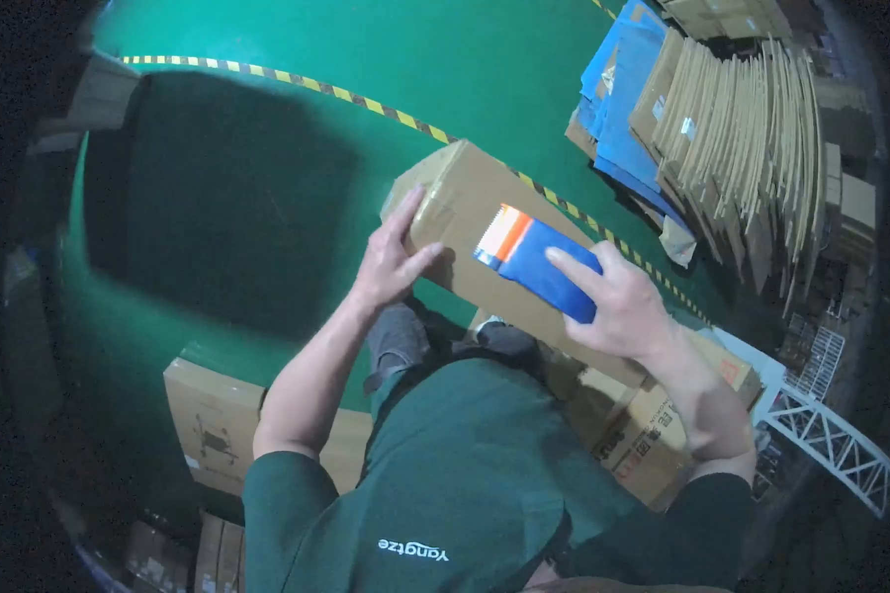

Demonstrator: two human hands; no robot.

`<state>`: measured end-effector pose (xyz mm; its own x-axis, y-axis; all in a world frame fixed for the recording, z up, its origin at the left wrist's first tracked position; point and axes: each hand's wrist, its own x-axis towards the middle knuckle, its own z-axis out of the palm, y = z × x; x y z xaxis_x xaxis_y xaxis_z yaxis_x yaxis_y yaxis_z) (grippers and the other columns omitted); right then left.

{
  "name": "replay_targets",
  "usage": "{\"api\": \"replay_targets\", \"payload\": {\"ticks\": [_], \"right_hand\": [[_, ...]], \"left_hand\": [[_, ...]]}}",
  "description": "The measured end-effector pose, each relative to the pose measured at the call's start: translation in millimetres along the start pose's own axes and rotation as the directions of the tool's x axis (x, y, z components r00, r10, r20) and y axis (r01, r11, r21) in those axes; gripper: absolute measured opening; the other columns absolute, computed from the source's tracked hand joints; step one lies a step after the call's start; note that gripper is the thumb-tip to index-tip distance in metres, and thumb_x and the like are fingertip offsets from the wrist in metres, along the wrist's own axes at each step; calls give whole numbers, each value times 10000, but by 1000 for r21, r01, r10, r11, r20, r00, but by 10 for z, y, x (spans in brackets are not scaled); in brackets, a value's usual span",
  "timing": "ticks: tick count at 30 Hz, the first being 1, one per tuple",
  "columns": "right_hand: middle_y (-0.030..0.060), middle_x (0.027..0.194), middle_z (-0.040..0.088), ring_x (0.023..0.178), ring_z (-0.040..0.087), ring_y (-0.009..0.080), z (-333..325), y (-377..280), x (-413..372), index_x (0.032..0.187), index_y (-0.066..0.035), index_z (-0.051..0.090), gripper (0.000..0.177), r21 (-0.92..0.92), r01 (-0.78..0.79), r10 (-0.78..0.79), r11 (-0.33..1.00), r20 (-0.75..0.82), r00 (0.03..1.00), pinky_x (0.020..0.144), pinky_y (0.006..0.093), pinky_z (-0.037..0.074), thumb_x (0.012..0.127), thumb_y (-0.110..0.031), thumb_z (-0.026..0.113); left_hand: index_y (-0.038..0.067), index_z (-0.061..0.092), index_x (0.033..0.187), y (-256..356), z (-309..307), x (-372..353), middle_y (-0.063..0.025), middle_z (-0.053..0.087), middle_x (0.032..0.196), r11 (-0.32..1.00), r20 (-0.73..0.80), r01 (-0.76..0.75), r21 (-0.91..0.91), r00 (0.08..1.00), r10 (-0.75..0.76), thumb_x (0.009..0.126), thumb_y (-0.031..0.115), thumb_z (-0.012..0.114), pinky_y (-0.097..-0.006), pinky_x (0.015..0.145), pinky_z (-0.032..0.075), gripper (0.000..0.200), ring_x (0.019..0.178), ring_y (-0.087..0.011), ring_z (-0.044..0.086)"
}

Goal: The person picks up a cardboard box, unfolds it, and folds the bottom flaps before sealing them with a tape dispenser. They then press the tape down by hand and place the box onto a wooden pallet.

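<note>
A long brown cardboard box (pixel 524 287) stretches in front of my body. My left hand (pixel 398 259) grips its near-left end, with fingers along the taped end edge and the thumb over the long face. In my right hand (pixel 618 301) is a blue tape dispenser (pixel 546 259) with an orange band and a pale serrated edge at its tip. The dispenser lies over the box's long face, its toothed end pointing toward the left hand. My right palm hides the dispenser's rear.
Yellow-black floor tape (pixel 366 102) crosses the green floor (pixel 415 49). Flattened cardboard sheets (pixel 742 138) and blue sheets (pixel 633 109) stand at the upper right. Another carton (pixel 213 425) lies at the lower left, a printed carton (pixel 648 445) at my right, near a white metal frame (pixel 826 440).
</note>
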<state>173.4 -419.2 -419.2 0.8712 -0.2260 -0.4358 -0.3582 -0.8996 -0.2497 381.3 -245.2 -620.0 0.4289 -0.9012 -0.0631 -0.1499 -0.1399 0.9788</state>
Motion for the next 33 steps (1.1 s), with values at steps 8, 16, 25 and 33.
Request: {"api": "replay_targets", "payload": {"ticks": [8, 16, 25, 33], "right_hand": [[191, 1014, 504, 798, 607, 357, 251, 477, -913, 1384, -207, 430, 730, -36, -22, 20, 999, -77, 997, 658, 411, 554, 732, -264, 754], [205, 1070, 547, 893, 604, 355, 499, 753, -1362, 1370, -204, 440, 715, -57, -124, 126, 991, 39, 991, 725, 443, 559, 746, -348, 759], [191, 1028, 508, 838, 587, 339, 474, 727, -1260, 1365, -175, 458, 704, -94, -122, 137, 988, 171, 976, 700, 425, 543, 754, -374, 745], [194, 1057, 500, 856, 579, 307, 277, 550, -1074, 1371, -161, 453, 644, -153, -169, 208, 974, 292, 933, 705, 390, 546, 802, -358, 681]], "left_hand": [[50, 400, 1438, 72, -43, 30, -116, 437, 1455, 996, 4, 88, 29, 996, -88, 863, 462, 642, -379, 1071, 353, 748, 1316, -210, 425], [105, 424, 1437, 94, -38, 20, -70, 501, 1399, 983, -2, 174, -63, 985, -175, 837, 477, 658, -384, 1027, 408, 744, 1241, -173, 471], [135, 413, 1446, 120, -53, 11, -76, 501, 1390, 979, 0, 194, -67, 981, -195, 826, 486, 660, -431, 1022, 424, 754, 1227, -202, 482], [43, 299, 1463, 375, 98, 13, -169, 351, 1482, 931, -40, 37, 363, 999, -24, 849, 297, 626, -446, 1116, 304, 741, 1358, -316, 339]]}}
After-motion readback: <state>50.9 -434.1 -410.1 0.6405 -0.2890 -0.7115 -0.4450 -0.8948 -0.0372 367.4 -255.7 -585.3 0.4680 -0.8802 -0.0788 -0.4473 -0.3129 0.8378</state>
